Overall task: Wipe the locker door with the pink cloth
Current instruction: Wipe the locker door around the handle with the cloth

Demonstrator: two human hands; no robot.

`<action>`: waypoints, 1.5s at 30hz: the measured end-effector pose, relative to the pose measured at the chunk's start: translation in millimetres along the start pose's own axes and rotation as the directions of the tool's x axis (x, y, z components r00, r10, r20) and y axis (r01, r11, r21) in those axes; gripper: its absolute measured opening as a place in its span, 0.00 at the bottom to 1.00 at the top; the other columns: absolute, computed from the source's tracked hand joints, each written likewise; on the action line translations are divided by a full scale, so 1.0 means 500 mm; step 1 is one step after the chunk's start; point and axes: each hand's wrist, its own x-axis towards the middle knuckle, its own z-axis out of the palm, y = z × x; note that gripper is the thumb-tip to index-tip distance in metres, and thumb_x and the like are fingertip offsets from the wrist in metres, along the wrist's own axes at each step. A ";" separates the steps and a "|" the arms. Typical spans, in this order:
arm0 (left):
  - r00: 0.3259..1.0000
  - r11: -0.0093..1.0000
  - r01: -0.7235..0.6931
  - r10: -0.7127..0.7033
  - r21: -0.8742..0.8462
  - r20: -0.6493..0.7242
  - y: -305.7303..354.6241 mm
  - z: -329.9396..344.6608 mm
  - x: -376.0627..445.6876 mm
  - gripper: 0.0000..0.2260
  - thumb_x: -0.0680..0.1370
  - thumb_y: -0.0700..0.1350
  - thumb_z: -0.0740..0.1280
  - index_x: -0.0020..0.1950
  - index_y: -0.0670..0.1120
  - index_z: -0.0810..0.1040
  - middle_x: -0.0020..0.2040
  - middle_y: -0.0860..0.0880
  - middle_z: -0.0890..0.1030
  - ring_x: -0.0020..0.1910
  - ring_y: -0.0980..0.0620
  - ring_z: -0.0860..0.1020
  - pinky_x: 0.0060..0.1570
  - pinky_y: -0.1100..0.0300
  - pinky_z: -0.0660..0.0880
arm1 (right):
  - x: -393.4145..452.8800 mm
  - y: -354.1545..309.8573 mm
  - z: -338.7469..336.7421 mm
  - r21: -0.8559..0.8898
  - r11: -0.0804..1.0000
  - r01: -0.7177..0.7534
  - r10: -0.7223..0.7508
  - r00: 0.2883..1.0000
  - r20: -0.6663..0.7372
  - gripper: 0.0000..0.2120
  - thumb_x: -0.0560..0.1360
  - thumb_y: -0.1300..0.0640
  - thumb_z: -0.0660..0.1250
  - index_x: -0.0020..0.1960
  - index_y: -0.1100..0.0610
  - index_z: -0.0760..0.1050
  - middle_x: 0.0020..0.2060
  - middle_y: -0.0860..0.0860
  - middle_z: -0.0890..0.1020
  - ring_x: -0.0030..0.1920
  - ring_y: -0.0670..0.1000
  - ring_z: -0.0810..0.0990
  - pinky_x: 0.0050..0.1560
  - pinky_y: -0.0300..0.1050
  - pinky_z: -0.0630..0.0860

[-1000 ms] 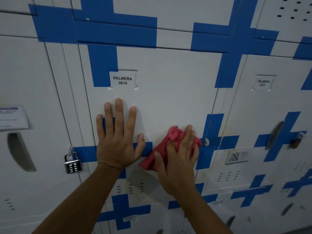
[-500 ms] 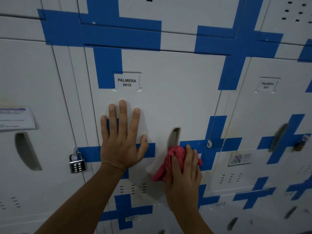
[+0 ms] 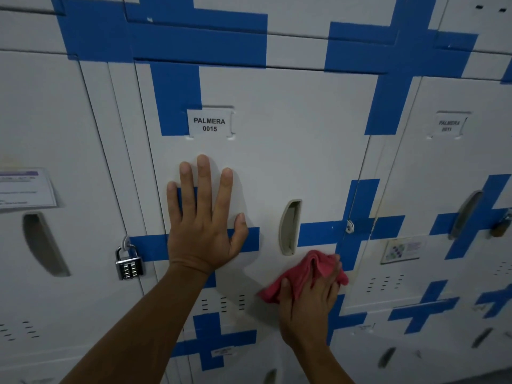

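Observation:
The white locker door (image 3: pixel 291 151) with blue cross stripes fills the middle of the view; its label (image 3: pixel 209 124) reads PALMERA 0015. My left hand (image 3: pixel 202 225) lies flat on the door with fingers spread, left of the recessed handle slot (image 3: pixel 289 227). My right hand (image 3: pixel 310 306) presses a crumpled pink cloth (image 3: pixel 302 275) against the door's lower right part, just below the slot. The cloth bunches above and left of my fingers.
A silver combination padlock (image 3: pixel 128 263) hangs on the hasp of the locker to the left. That left locker carries a paper notice (image 3: pixel 25 188). The right neighbour locker has a small sticker (image 3: pixel 403 249) and a padlock (image 3: pixel 501 225) at the frame edge. Vent slots (image 3: pixel 223 302) sit below my left hand.
My right hand has slid the pink cloth downward and to the right, uncovering the handle slot. My left hand stays flat in the same spot on the door.

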 end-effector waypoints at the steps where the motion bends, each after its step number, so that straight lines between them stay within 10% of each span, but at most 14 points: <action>1: 1.000 1.000 0.002 -0.002 -0.001 0.000 0.000 0.000 0.001 0.35 0.78 0.56 0.58 0.81 0.42 0.52 0.79 0.38 0.49 0.79 0.35 0.47 0.77 0.38 0.46 | 0.004 -0.015 -0.002 0.014 1.000 0.003 -0.003 1.000 -0.009 0.49 0.71 0.23 0.41 0.81 0.53 0.38 0.80 0.52 0.36 0.78 0.54 0.34 0.71 0.48 0.32; 7: 1.000 1.000 0.008 -0.008 0.012 0.007 0.001 -0.002 0.003 0.35 0.79 0.57 0.57 0.81 0.42 0.51 0.79 0.38 0.48 0.79 0.36 0.45 0.77 0.39 0.45 | 0.053 -0.099 -0.043 -0.004 0.944 0.329 -0.325 0.931 -0.168 0.36 0.80 0.39 0.52 0.78 0.40 0.31 0.77 0.46 0.29 0.78 0.59 0.37 0.74 0.71 0.46; 17: 1.000 1.000 0.010 -0.010 0.001 0.010 0.000 0.000 0.002 0.35 0.79 0.58 0.56 0.81 0.43 0.50 0.80 0.38 0.46 0.79 0.36 0.44 0.77 0.38 0.45 | 0.171 -0.230 -0.097 -0.285 0.828 0.483 -0.554 0.787 -0.273 0.31 0.82 0.42 0.48 0.80 0.54 0.50 0.79 0.61 0.47 0.79 0.61 0.41 0.77 0.63 0.43; 25: 0.999 1.000 0.008 -0.008 0.000 0.033 0.001 -0.001 0.002 0.36 0.79 0.57 0.56 0.82 0.44 0.48 0.80 0.38 0.42 0.79 0.36 0.44 0.77 0.38 0.45 | 0.225 -0.157 -0.125 -0.528 0.356 0.771 -0.899 0.438 0.034 0.30 0.78 0.38 0.56 0.77 0.47 0.58 0.80 0.53 0.43 0.80 0.54 0.41 0.77 0.57 0.40; 32: 1.000 1.000 0.007 -0.007 -0.009 0.022 0.000 0.001 0.001 0.35 0.79 0.58 0.55 0.81 0.43 0.48 0.80 0.38 0.43 0.79 0.36 0.45 0.77 0.38 0.45 | 0.177 -0.216 -0.083 -0.225 0.909 0.351 -0.415 0.815 -0.405 0.34 0.80 0.41 0.51 0.81 0.49 0.43 0.80 0.58 0.47 0.80 0.60 0.44 0.76 0.66 0.47; 40: 1.000 1.000 0.009 -0.009 -0.001 0.013 0.001 -0.001 0.001 0.36 0.78 0.57 0.57 0.81 0.43 0.48 0.80 0.38 0.43 0.79 0.36 0.44 0.77 0.38 0.45 | 0.184 -0.154 -0.111 -0.489 0.542 0.683 -0.789 0.614 -0.018 0.36 0.78 0.40 0.58 0.80 0.45 0.45 0.79 0.51 0.36 0.79 0.55 0.36 0.77 0.57 0.35; 45: 1.000 1.000 0.010 -0.010 -0.007 0.016 0.001 -0.001 0.001 0.36 0.79 0.57 0.56 0.81 0.43 0.48 0.80 0.38 0.44 0.79 0.35 0.45 0.77 0.38 0.45 | 0.166 -0.171 -0.118 -0.360 0.846 0.393 -0.486 0.845 -0.220 0.33 0.80 0.38 0.52 0.81 0.49 0.48 0.80 0.57 0.43 0.80 0.59 0.41 0.76 0.64 0.46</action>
